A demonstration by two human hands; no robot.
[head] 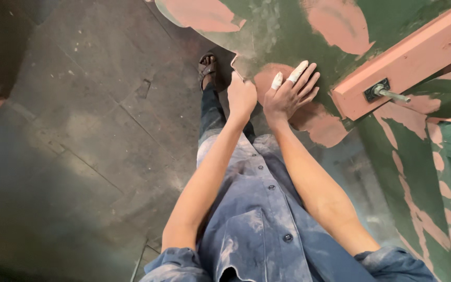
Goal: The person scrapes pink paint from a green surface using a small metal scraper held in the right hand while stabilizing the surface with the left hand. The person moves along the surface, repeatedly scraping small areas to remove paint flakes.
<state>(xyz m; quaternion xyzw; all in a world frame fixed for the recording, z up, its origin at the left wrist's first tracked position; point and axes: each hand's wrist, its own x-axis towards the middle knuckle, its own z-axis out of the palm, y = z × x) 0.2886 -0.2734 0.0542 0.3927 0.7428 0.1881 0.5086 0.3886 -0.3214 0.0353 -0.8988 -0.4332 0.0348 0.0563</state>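
Two hands on a green panel (283, 36) with pink patches: left hand (241, 96) clenched at its edge, right hand (289, 94) flat, fingers spread.

Beam (408, 65) right of panel (283, 31)

Hands: two, a left hand (241, 96) and a right hand (288, 96), both bare.
White-wrapped fingers (297, 71): two, both on the right hand.
Green panel (283, 31) with pink filler patches: one; the patches numbered well over a dozen, large and small, and ran out of view at the edges.
Pink beam (408, 62): one.
Metal bolt (390, 94) with dark plate at the beam's end: one.
Sandalled foot (208, 68): one was in view.
Shirt buttons (287, 237): four showed.
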